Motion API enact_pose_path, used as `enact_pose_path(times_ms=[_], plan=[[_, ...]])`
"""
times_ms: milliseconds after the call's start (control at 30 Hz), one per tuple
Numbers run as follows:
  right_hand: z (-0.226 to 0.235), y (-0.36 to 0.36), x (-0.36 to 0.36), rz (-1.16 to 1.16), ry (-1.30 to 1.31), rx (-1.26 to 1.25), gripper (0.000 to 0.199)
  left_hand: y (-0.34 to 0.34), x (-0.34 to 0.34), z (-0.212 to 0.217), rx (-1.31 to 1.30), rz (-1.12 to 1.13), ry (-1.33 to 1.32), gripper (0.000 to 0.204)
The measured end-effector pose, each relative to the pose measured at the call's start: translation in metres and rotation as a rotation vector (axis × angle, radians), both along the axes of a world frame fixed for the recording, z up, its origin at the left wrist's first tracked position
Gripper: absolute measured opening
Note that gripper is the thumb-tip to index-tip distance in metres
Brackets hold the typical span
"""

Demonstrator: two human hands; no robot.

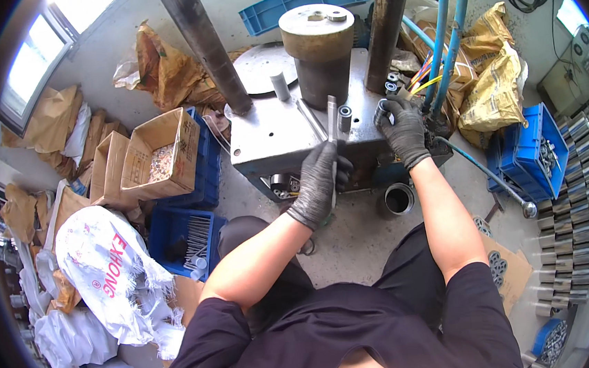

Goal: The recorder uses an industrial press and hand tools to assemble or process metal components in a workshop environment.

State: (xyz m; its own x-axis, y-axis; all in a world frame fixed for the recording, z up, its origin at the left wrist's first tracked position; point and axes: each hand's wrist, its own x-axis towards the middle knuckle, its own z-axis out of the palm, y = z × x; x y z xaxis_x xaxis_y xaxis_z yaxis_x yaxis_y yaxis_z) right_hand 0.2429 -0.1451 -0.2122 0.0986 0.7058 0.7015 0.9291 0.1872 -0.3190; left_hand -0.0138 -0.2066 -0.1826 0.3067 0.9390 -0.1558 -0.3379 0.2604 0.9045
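In my gloved left hand is a flat metal bar, held upright near the front edge of the metal press table. My gloved right hand is at the table's right front corner, its fingers curled round a small metal ring-shaped part, partly hidden by the glove. Between the hands stands a short bearing-like cylinder. A loose metal rod lies left of the bar, and a plain metal cylinder stands farther back.
A thick round press block stands behind, between two dark columns. Blue hoses run down at right. Cardboard boxes and a blue crate of rods are left; a blue bin and stacked metal tubes are right.
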Motion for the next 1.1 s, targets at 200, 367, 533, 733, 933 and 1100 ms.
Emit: enact_pose_path(times_ms=[200,367,533,733,933,1100], plan=[[0.007,-0.008,0.002,0.076,0.036,0.046,0.025,-0.002,0.019,-0.025,-0.017,-0.173,0.081,0.046],[0.026,-0.031,-0.03,0.336,1.061,-0.191,0.023,0.001,0.018,-0.024,0.06,-0.184,0.177,0.039],[0.039,-0.054,-0.04,0.544,1.761,-0.297,0.025,0.001,0.017,-0.021,0.069,-0.252,0.181,0.039],[0.04,-0.06,-0.032,0.556,1.73,-0.333,0.026,0.007,0.016,-0.026,0.114,-0.219,0.294,0.029],[0.024,-0.075,-0.039,0.725,1.582,-0.914,0.036,0.004,0.016,-0.026,0.201,-0.2,0.238,0.026],[0.035,-0.098,-0.053,0.495,1.593,-0.882,0.043,-0.006,0.022,-0.027,0.285,-0.268,0.304,0.029]])
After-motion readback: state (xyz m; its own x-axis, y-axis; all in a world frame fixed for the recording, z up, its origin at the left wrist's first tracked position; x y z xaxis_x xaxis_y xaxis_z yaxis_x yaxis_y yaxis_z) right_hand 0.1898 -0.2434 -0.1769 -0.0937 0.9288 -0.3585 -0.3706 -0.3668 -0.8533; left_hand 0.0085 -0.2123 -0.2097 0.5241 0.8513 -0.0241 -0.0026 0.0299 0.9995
